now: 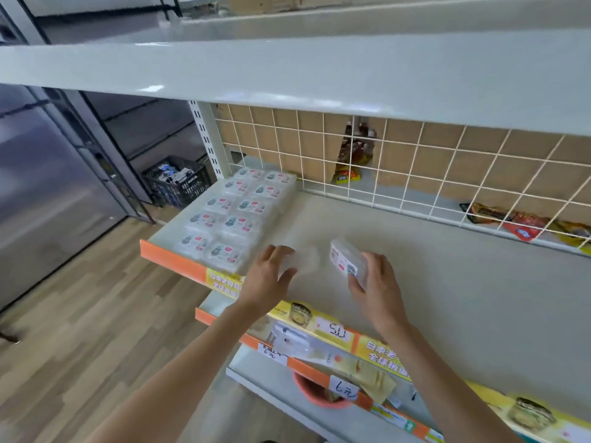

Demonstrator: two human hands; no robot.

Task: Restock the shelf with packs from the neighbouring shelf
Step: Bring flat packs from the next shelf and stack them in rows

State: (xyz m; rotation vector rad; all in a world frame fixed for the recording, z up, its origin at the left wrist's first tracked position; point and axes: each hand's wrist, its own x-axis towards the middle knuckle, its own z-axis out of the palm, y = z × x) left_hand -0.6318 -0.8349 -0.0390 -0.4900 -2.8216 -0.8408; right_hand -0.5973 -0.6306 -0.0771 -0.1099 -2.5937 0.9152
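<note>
The right hand [374, 282] grips a pack [347, 260] tilted on edge above the shelf [447, 276]. The left hand [267, 276] holds a blurred clear pack [302, 262]. Stocked packs [236, 212] lie at ten o'clock, nearer the left hand.

I see a matt, smooth shelf [447, 266] of pale painted metal, with a glossier one above [287, 75]. The packs [230, 215] look like clear glossy plastic, as does the pack [347, 262] in my right hand [377, 282]. The back grid [415, 174] is white coated wire over cardboard; the floor [96, 314] is wood-look plank.
</note>
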